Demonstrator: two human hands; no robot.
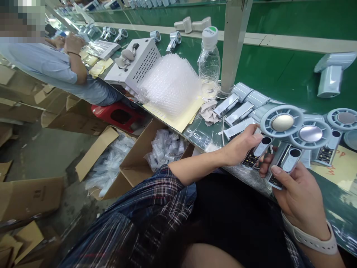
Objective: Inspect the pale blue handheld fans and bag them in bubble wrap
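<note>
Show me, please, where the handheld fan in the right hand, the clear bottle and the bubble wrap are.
Handheld fan (295,153): head view, on the black oval of its handle.
Clear bottle (209,67): head view, on its body.
Bubble wrap (171,85): head view, on its middle.

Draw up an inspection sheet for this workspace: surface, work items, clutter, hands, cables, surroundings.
Surface: glossy green bench top, with more fans lying on it.
Work items: two light-blue plastic handheld fans with round spoked heads, one held in the left hand, one in the right.
Clutter: clear bubble-wrap stack, transparent plastic bottle with white-and-green cap, crumpled greyish paper.
Hands: left hand and right hand each grip a fan handle.
Cables: what looks like a thin white cord beside the crumpled paper.
Surroundings: co-worker in light-blue shirt; red plastic stool; brown cardboard boxes.
</note>
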